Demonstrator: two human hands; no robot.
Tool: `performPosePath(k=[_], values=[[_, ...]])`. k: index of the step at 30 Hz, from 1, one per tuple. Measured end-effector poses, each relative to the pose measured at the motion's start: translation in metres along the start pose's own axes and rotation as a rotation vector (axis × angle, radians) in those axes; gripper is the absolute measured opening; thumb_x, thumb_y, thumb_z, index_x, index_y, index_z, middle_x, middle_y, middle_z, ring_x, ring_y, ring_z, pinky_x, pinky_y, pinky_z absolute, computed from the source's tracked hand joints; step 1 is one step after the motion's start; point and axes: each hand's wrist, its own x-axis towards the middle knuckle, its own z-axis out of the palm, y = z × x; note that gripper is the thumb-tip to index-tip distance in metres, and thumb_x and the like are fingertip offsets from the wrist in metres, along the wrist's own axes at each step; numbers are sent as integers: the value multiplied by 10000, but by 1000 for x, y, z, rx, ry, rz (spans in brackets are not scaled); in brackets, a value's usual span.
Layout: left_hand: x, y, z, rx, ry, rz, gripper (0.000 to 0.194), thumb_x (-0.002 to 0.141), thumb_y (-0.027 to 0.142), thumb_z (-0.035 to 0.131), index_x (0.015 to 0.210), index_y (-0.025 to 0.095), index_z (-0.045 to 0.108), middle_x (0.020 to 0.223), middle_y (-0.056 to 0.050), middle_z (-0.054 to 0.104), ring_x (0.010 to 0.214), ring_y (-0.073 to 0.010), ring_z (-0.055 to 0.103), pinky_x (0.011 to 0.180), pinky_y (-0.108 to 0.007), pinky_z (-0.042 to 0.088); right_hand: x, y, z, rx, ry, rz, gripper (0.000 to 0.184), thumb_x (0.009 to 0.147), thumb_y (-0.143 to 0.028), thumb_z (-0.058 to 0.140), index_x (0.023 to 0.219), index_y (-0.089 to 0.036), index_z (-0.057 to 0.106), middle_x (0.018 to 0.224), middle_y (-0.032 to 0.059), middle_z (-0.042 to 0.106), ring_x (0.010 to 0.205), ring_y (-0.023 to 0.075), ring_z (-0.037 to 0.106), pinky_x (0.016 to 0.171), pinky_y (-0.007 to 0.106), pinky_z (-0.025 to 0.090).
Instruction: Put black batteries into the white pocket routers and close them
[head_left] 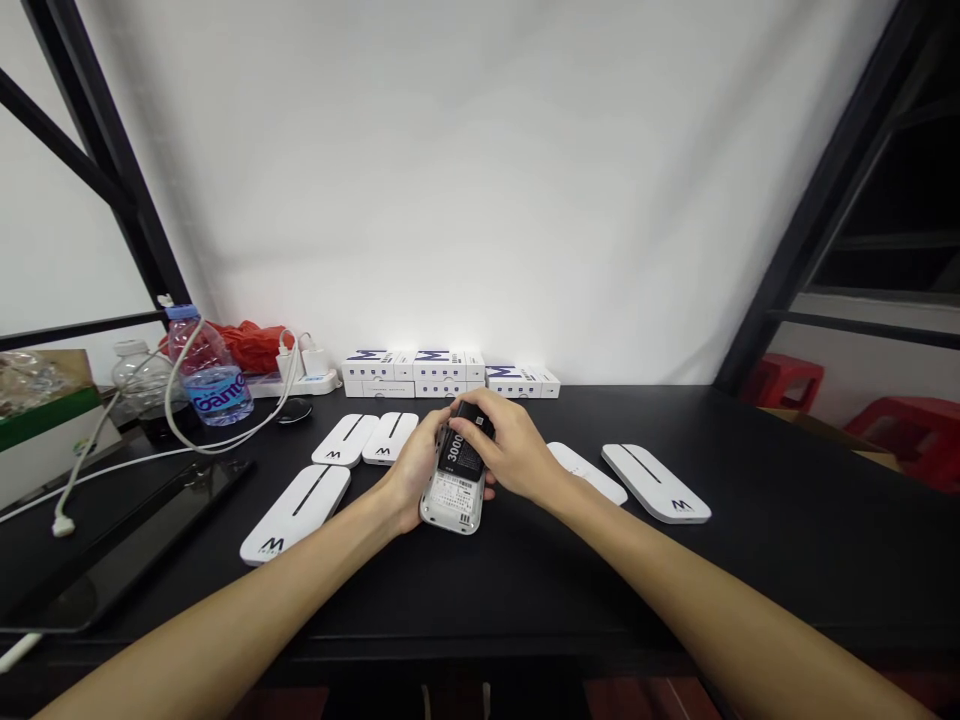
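Held over the table in my left hand point(415, 468) is a white handheld device point(451, 508) with its back off, showing a printed label inside. A black battery point(461, 452) marked 3000 sits tilted at the device's upper part. My right hand point(510, 440) grips that battery, thumb on its face and fingers over its top edge. Right of my hands lie a white cover point(589, 472), partly hidden by my right arm, and a white device point(656, 484) with a W logo. To the left rest a larger-looking white device point(296, 512) and two more white devices point(345, 439) side by side.
White boxes point(450, 388) are stacked along the wall. At left stand a water bottle point(217, 390), a power strip point(319, 383) with white cables, a dark tablet point(112, 550) and a green-and-white box point(52, 430). Red stools point(787, 385) stand beyond the table at right.
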Motion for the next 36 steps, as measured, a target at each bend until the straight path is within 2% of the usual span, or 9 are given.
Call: performPosePath(k=[6,12,17,21,24,28,31,34,36], values=[[-2,-1,-1,58,-29,37,366,808,468,557,975,149,622,655,-68,664,499,-217,644,478,-343,533,-2,0,2,-76,28,-26,93,878,-287,556,947,-233,585,909,36,604,907,206,510,803,368,421],[2,-3,-6,105,4,230,190,724,191,646,912,183,619,708,-6,625,576,-150,634,507,-229,495,-5,-6,6,-30,53,-97,178,760,-218,658,897,-231,546,968,37,511,949,207,467,831,365,425],[3,1,-4,256,26,254,319,723,202,627,1040,233,605,773,-20,646,556,-183,628,508,-305,507,-2,-3,2,-24,-14,-19,326,738,-219,650,1030,-254,511,1038,41,505,1019,224,473,870,409,428],[3,6,-5,472,183,460,135,750,219,586,881,211,618,842,-27,649,699,-184,631,569,-260,478,-2,2,-2,38,-50,44,483,716,-357,706,1129,-257,477,1120,64,487,1075,241,484,849,412,458],[5,8,-11,651,308,579,128,780,254,560,897,226,605,861,-15,649,743,-181,615,634,-263,462,-5,1,0,65,-152,65,676,680,-437,739,1257,-276,427,1212,79,458,1148,252,456,896,431,450],[9,5,-19,770,338,596,180,780,282,569,951,232,597,872,-17,647,828,-199,592,698,-275,438,-7,0,1,73,-258,34,815,696,-439,733,1383,-288,320,1302,89,439,1211,247,421,977,440,405],[13,1,-22,828,317,540,176,746,269,612,916,224,606,804,-15,631,705,-170,572,605,-246,410,-5,12,-10,-17,-306,73,804,670,-499,734,1352,-256,385,1299,113,478,1190,283,451,941,464,423],[15,0,-23,726,321,368,217,745,306,618,941,217,588,680,-5,597,537,-146,534,477,-227,367,-2,30,-35,-211,-382,224,732,590,-574,760,1195,-215,560,1160,147,580,1050,333,551,827,481,463],[17,1,-24,613,341,306,246,737,319,624,953,218,563,666,-6,596,544,-158,562,471,-230,395,0,40,-52,-390,-367,364,602,593,-547,766,1056,-190,626,1039,146,631,926,338,601,737,461,475]])
